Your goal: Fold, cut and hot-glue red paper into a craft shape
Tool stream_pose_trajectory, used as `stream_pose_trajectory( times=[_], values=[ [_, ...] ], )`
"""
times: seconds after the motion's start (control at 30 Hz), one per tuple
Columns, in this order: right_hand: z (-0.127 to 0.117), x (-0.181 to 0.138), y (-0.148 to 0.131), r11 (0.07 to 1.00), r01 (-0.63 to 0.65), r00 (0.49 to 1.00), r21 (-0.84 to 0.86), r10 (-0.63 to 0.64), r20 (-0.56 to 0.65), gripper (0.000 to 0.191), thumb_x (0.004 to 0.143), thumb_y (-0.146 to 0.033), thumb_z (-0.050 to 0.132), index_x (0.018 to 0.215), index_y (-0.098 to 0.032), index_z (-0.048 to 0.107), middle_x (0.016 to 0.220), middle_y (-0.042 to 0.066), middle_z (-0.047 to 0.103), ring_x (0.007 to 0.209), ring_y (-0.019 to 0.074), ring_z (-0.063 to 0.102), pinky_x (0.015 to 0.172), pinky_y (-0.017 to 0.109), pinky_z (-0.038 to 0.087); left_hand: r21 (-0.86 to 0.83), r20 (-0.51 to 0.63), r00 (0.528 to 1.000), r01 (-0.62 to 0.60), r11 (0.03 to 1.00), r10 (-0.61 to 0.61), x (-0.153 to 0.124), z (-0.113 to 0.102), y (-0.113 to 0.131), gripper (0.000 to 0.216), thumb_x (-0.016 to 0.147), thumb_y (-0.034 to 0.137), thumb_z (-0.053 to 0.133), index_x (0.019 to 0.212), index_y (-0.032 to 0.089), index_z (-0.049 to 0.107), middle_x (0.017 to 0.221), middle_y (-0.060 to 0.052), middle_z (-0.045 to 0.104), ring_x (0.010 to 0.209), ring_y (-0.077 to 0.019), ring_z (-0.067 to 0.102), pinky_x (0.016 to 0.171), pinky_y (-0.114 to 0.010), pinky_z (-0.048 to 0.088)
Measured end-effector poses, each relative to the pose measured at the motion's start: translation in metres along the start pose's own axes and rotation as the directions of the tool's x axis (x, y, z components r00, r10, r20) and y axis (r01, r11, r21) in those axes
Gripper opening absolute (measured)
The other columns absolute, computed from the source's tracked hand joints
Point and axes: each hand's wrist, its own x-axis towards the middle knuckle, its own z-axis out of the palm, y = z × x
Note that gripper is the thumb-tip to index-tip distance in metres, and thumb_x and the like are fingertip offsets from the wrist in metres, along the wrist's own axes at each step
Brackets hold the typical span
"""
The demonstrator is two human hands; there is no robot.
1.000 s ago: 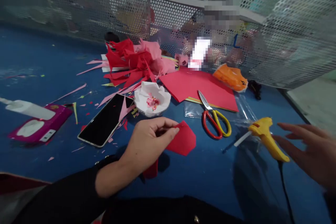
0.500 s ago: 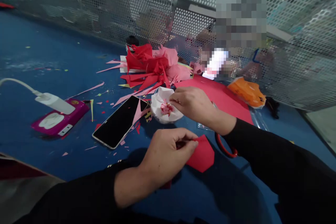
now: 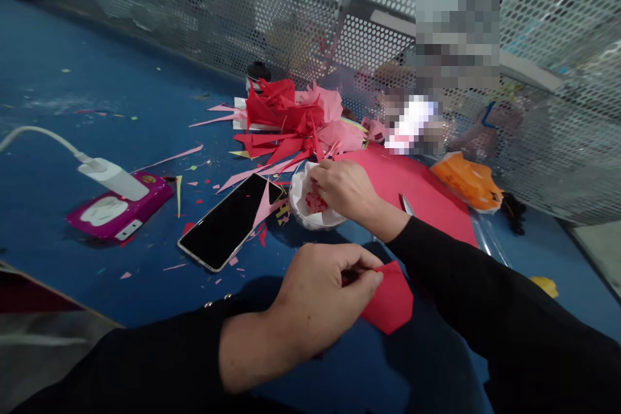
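Observation:
Between thumb and fingers, my left hand pinches a folded piece of red paper above the blue table. My right hand is at a small bowl lined with white paper, its fingers curled together over the right rim. Small pink and red paper bits lie inside the bowl. The right fingertips are partly hidden, so I cannot make out what they hold. A black-screened phone lies left of the bowl.
Behind the bowl are a heap of red and pink paper scraps and a large red sheet. A purple power strip with a white plug stands left. An orange package lies right. A perforated metal partition runs along the back; a person is behind it.
My right hand has moved down and further over the bowl, with its fingers nearer the inside. My left hand still holds the red paper. The whole view has shifted slightly.

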Motion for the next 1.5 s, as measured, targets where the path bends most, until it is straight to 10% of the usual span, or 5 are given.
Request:
stream_pose_trajectory(
  times=[0.67,1.5],
  values=[
    [-0.014,-0.009,0.006,0.959,-0.146,0.985,0.241,0.164,-0.059,0.014,0.085,-0.016,0.055,0.092,-0.018,0.067,0.082,0.003,0.072,0.069,0.0153,0.059,0.057,0.027,0.032,-0.018,-0.037,0.999,-0.014,1.0,0.013,0.005,-0.004,-0.001,0.017,0.08,0.021,0.061,0.084,0.02,0.077,0.078,0.0,0.078,0.07,-0.0158,0.07,0.061,-0.024,0.05],
    [-0.018,-0.038,0.01,0.497,-0.159,0.971,0.853,0.235,0.044,0.016,0.081,-0.013,0.058,0.089,-0.019,0.071,0.084,0.004,0.076,0.072,0.0161,0.068,0.068,0.03,0.054,0.007,-0.034,0.997,-0.072,0.997,0.072,0.01,-0.004,-0.008,0.017,0.081,0.021,0.061,0.085,0.018,0.078,0.078,-0.002,0.078,0.071,-0.0153,0.07,0.062,-0.024,0.048]
  ],
)
